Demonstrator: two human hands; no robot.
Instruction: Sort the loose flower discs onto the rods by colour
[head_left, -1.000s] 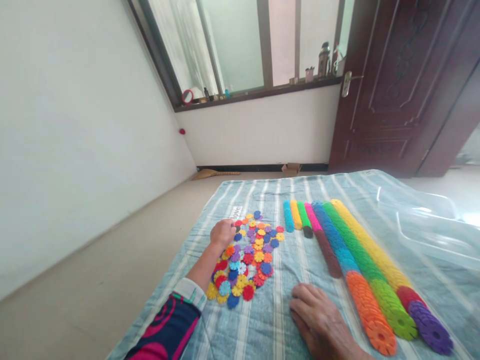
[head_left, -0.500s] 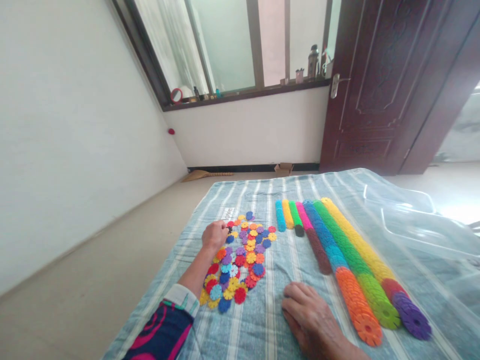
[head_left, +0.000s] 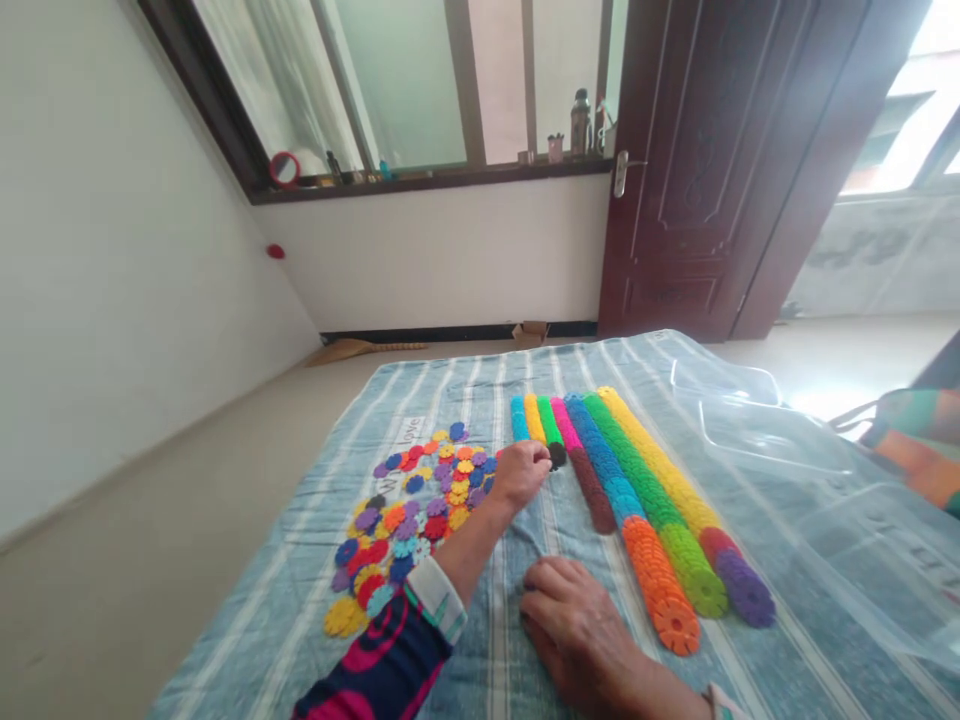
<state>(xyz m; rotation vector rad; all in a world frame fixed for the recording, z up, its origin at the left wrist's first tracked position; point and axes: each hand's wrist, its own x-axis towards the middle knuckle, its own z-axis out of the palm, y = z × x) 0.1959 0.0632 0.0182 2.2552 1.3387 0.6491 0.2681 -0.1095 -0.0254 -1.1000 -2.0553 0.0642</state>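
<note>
My left hand (head_left: pixel 521 474) is closed in a pinch at the black notched disc (head_left: pixel 556 456) at the near end of a short green row (head_left: pixel 550 421). Its fingertips are on the black disc. My right hand (head_left: pixel 577 620) rests on the cloth with curled fingers, their inner side hidden. Left of both hands lies a loose pile of colourful flower-shaped plastic discs (head_left: pixel 436 528), partly covered by my left forearm. Overlapping discs form long rows to the right, among them a blue row ending in orange (head_left: pixel 660 585), a green row (head_left: pixel 634 480) and a yellow row (head_left: pixel 660 460).
A striped blue-grey cloth (head_left: pixel 465 670) covers the surface. Clear plastic boxes (head_left: pixel 772 435) stand at the right, with another clear container (head_left: pixel 892 570) nearer. A person's orange and green clothing (head_left: pixel 919 450) shows at the right edge. Behind are a door (head_left: pixel 690 170) and a window ledge (head_left: pixel 450 182).
My left hand has moved right, from the loose pile to the black end of the short green row. My right hand stays curled on the cloth. The view has turned somewhat to the right.
</note>
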